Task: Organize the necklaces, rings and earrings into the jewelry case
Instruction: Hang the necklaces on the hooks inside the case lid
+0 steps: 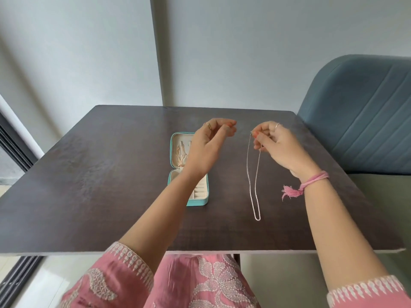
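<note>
L hand [208, 142] curled, R hand [277, 144] pinching.

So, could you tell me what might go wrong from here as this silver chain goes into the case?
1. The right hand pinches the silver chain only at its top, so the long hanging loop could slip free or tangle.
2. The left forearm crosses over the open jewelry case; a careless move might knock it along the table.
3. Gold-toned necklaces already lie in the lid half, so the chain may snag on them.
</note>
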The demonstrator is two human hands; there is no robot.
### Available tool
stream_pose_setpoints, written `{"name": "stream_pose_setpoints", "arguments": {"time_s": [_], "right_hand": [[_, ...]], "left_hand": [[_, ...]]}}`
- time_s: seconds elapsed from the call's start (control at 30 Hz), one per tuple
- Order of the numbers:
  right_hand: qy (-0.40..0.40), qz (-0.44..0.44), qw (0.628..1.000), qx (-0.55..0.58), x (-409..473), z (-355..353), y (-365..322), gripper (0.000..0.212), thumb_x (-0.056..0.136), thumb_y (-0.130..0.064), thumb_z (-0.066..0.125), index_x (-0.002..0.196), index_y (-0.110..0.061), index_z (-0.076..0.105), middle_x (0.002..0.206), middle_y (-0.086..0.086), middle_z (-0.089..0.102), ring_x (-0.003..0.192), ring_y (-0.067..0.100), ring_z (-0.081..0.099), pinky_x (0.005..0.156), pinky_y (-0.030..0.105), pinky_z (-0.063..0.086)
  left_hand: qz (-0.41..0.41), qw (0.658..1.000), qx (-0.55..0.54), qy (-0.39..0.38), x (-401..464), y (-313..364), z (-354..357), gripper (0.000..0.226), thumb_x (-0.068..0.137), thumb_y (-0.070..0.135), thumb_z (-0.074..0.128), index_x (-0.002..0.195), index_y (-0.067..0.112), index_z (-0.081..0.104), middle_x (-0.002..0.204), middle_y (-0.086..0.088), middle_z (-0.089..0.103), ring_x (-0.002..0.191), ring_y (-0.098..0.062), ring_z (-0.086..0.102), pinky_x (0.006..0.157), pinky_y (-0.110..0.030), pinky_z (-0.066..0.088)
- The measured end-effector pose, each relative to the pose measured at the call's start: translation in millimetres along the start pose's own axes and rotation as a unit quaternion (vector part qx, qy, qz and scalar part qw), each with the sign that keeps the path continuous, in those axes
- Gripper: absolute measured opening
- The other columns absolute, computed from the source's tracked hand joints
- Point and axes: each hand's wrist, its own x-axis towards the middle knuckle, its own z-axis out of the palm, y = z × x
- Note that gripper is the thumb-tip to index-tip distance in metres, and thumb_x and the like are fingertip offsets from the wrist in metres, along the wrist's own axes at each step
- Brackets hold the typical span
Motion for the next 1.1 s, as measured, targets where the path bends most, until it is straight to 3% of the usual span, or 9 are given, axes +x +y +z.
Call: {"name": "stream_pose_setpoints", "arguments": {"time_s": [0.17, 0.37, 0.47, 0.57, 0.73, 0.93, 1.1], "right_hand": [[-0.037, -0.075, 0.997, 0.002, -6.5, -13.0, -48.8, 0.01, 0.093, -0.019, 0.061, 0.089, -0.028, 0.063, 0.077, -0.003, 0.061, 0.064, 0.012, 0.06, 0.076, 0.036, 0.05], [-0.028, -0.098, 0.995, -0.005, -3.5, -13.2, -75.7, 0.011, 0.091, -0.024, 0.065, 0.087, -0.034, 0.065, 0.074, -0.007, 0.061, 0.061, 0.01, 0.057, 0.07, 0.034, 0.05], [-0.031, -0.082, 0.994, 0.06, -5.2, -6.7, -81.2, 0.008, 0.09, -0.023, 0.066, 0.089, -0.03, 0.067, 0.076, 0.0, 0.063, 0.062, 0.011, 0.055, 0.07, 0.033, 0.052], [-0.037, -0.039, 0.985, 0.166, -10.0, 2.6, -80.2, 0.006, 0.092, -0.021, 0.063, 0.091, -0.023, 0.068, 0.073, -0.004, 0.064, 0.058, 0.007, 0.052, 0.066, 0.026, 0.053], [-0.048, 0.027, 0.955, 0.292, -23.0, 15.4, -63.5, 0.021, 0.084, -0.028, 0.065, 0.099, -0.015, 0.069, 0.068, -0.006, 0.06, 0.055, 0.004, 0.049, 0.068, 0.027, 0.05], [-0.043, 0.044, 0.956, 0.286, -47.5, 32.2, -39.2, 0.024, 0.082, -0.027, 0.065, 0.101, -0.014, 0.071, 0.066, -0.007, 0.06, 0.055, 0.005, 0.047, 0.07, 0.026, 0.048], [-0.026, -0.018, 0.989, 0.144, -61.6, 43.0, -33.2, 0.016, 0.093, -0.016, 0.061, 0.098, -0.028, 0.071, 0.07, -0.008, 0.064, 0.06, 0.002, 0.053, 0.066, 0.023, 0.049]], "left_hand": [[-0.101, 0.993, 0.011, -0.055, 7.8, 25.1, 6.1, 0.025, 0.099, 0.033, 0.045, 0.101, 0.019, 0.065, 0.098, 0.001, 0.07, 0.093, -0.012, 0.066, 0.094, -0.033, 0.046], [-0.169, 0.975, -0.031, -0.14, 10.0, 56.2, 4.4, 0.043, 0.099, 0.047, 0.041, 0.085, 0.013, 0.063, 0.076, -0.005, 0.066, 0.075, -0.02, 0.067, 0.089, -0.037, 0.052], [-0.179, 0.97, -0.07, -0.148, 9.1, 65.0, 3.3, 0.04, 0.099, 0.044, 0.044, 0.078, 0.013, 0.059, 0.063, 0.0, 0.055, 0.056, -0.015, 0.054, 0.076, -0.034, 0.055], [-0.179, 0.971, -0.079, -0.134, 6.9, 70.6, 2.5, 0.037, 0.1, 0.038, 0.045, 0.074, 0.014, 0.057, 0.056, 0.004, 0.046, 0.049, -0.011, 0.042, 0.064, -0.027, 0.052], [-0.178, 0.966, -0.161, -0.1, 4.7, 73.0, -4.1, 0.031, 0.099, 0.029, 0.047, 0.073, 0.015, 0.056, 0.056, 0.005, 0.046, 0.048, -0.008, 0.041, 0.064, -0.025, 0.047], [-0.148, 0.956, -0.247, -0.052, 8.2, 79.9, -18.3, 0.021, 0.099, 0.027, 0.049, 0.092, 0.014, 0.064, 0.083, 0.001, 0.072, 0.074, -0.011, 0.068, 0.078, -0.025, 0.053], [-0.1, 0.961, -0.255, -0.046, 9.1, 80.4, -25.2, 0.023, 0.1, 0.017, 0.044, 0.114, 0.009, 0.06, 0.115, -0.008, 0.069, 0.107, -0.019, 0.066, 0.091, -0.028, 0.052]]}}
